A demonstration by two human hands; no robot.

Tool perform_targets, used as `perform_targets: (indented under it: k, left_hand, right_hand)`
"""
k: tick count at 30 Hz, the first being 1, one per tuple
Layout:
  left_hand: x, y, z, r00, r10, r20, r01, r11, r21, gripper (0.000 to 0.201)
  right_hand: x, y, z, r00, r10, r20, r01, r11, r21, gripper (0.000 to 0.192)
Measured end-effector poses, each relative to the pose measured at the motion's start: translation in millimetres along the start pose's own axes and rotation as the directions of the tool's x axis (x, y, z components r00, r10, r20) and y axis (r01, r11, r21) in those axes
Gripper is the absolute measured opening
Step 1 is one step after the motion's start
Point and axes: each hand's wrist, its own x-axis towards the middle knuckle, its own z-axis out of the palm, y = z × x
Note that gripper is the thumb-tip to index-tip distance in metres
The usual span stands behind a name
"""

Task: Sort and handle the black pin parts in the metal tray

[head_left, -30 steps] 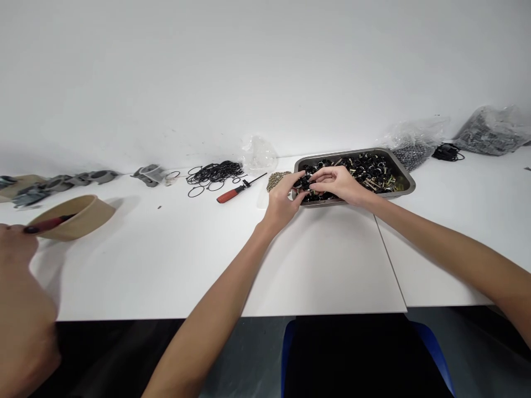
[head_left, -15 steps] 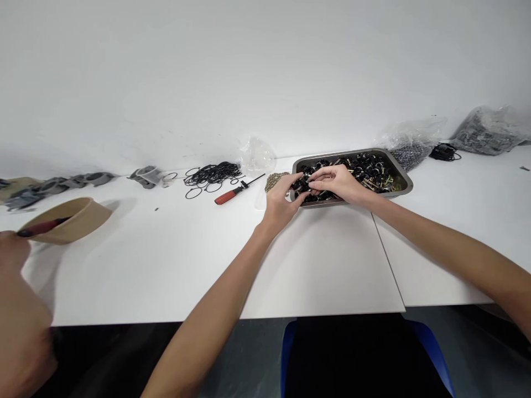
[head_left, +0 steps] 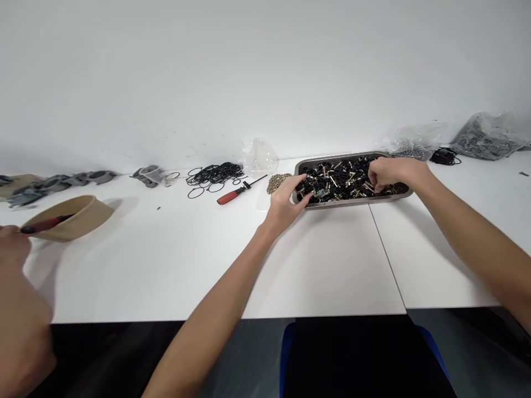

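Observation:
A metal tray [head_left: 344,205] holds a pile of small black and brass-coloured metal parts [head_left: 338,179]. My left hand [head_left: 286,199] is at the tray's left end, thumb and fingers apart around some dark parts; I see nothing clearly gripped. Toward the tray's right end, my right hand [head_left: 384,172] reaches down into the pile with its fingers curled together. Its fingertips are partly hidden, and whatever they pinch does not show. Just left of the tray lies a heap of small brass-coloured pieces [head_left: 277,182], close to my left hand.
A red-handled screwdriver [head_left: 232,195] lies beside black rings [head_left: 215,176]. At left, another person's hand [head_left: 12,243] holds a red-handled tool [head_left: 45,224] at a tan band [head_left: 85,221]. Grey bands [head_left: 78,179], plastic bags [head_left: 489,138] and black cord [head_left: 444,156] line the wall.
My right hand has left my left hand's fingertips and moved right, into the parts at the tray's other end. My left hand has stayed nearly in place.

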Motion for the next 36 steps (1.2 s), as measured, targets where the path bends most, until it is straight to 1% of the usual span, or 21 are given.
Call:
perform_targets:
  k: [2, 3, 5, 7, 9, 12, 14, 16, 18, 19, 22, 24, 28, 33, 36]
  left_hand:
    - [0, 0, -0.1, 1.0, -0.004, 0.006, 0.004, 1.0, -0.003, 0.041]
    - [0, 0, -0.2, 1.0, -0.003, 0.008, 0.003, 1.0, -0.005, 0.041]
    - [0, 0, -0.3, 1.0, 0.006, 0.009, -0.006, 1.0, -0.017, 0.041]
    - [0, 1, -0.6, 1.0, 0.019, 0.012, -0.018, 1.0, -0.024, 0.041]
    - [0, 1, -0.8, 1.0, 0.021, 0.019, -0.021, 1.0, -0.012, 0.041]
    - [0, 2, -1.2, 0.999, 0.007, 0.044, -0.008, 1.0, 0.029, 0.04]
    - [1, 3, -1.3, 0.998, 0.009, 0.063, -0.011, 0.999, 0.036, 0.039]
    - [1, 4, -1.6, 0.997, 0.034, 0.064, -0.035, 0.999, 0.014, 0.038]
    - [3, 7, -2.1, 0.997, 0.062, 0.047, -0.062, 0.998, -0.021, 0.038]
    - [3, 8, -2.4, 0.997, 0.071, 0.04, -0.07, 0.997, -0.038, 0.039]
    - [4, 9, -2.9, 0.996, 0.062, 0.056, -0.058, 0.996, -0.066, 0.04]
    - [4, 9, -2.6, 0.995, 0.038, 0.087, -0.033, 0.998, -0.058, 0.04]
    - [2, 9, -1.4, 0.992, 0.018, 0.122, -0.014, 0.999, -0.035, 0.04]
    - [3, 9, -1.9, 0.989, 0.027, 0.148, -0.018, 0.998, -0.061, 0.041]
    - [3, 9, -2.2, 0.987, 0.027, 0.16, -0.018, 0.998, -0.06, 0.042]
  right_hand:
    - [0, -5, 2, 0.999, -0.023, -0.029, 0.023, 1.0, -0.012, 0.016]
    - [1, -4, 2, 0.999, -0.051, -0.017, 0.051, 0.999, -0.002, 0.013]
    - [6, 3, 1, 0.991, -0.131, 0.033, 0.13, 0.991, 0.038, 0.007]
    - [11, 12, -2, 0.976, -0.206, 0.068, 0.201, 0.977, 0.077, 0.006]
    - [13, 18, -4, 0.966, -0.253, 0.053, 0.247, 0.965, 0.09, 0.007]
    - [8, 14, -10, 0.955, -0.29, -0.055, 0.294, 0.953, 0.07, 0.01]
    - [0, 5, -13, 0.941, -0.299, -0.16, 0.311, 0.949, 0.057, 0.016]
    - [-9, -9, -15, 0.921, -0.305, -0.242, 0.332, 0.94, 0.081, 0.025]
    - [-16, -25, -13, 0.892, -0.344, -0.294, 0.396, 0.908, 0.137, 0.031]
    - [-19, -33, -12, 0.867, -0.38, -0.321, 0.445, 0.881, 0.16, 0.032]
    - [-26, -53, -6, 0.772, -0.465, -0.434, 0.588, 0.782, 0.207, 0.026]
    - [-29, -61, -3, 0.727, -0.469, -0.502, 0.638, 0.732, 0.239, 0.021]
    - [-31, -66, 0, 0.68, -0.468, -0.564, 0.683, 0.685, 0.254, 0.015]
    - [-30, -67, 2, 0.638, -0.484, -0.599, 0.721, 0.649, 0.244, 0.014]
    - [-32, -71, 3, 0.599, -0.478, -0.643, 0.748, 0.621, 0.235, 0.014]
